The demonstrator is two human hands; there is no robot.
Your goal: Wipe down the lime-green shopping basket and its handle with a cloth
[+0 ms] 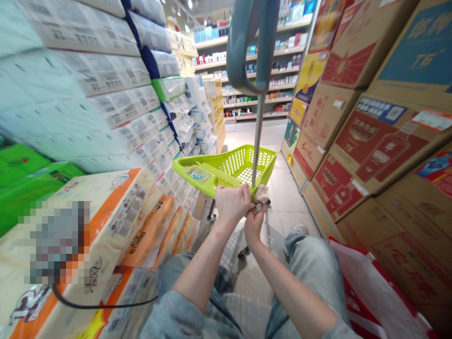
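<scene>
A lime-green shopping cart basket (208, 175) with perforated walls stands in front of me. From its near right corner rises a metal pole (259, 136), topped by a grey loop handle (235, 56). My left hand (233, 203) is closed at the basket's near rim, its fingers curled over the edge by the pole's foot. Just below and to the right, my right hand (254, 222) pinches a crumpled whitish cloth or tissue (262, 193), which lies against the basket's corner. The fingertips of both hands are partly hidden.
Wrapped paper packs (120, 89) are stacked high on the left, with orange-and-cream packs (106, 226) nearer me. A black cable (106, 306) crosses these. Cardboard cartons (381, 141) line the right, above a red-and-white bag (370, 282). Stocked shelves (247, 70) stand beyond the tiled aisle (287, 202).
</scene>
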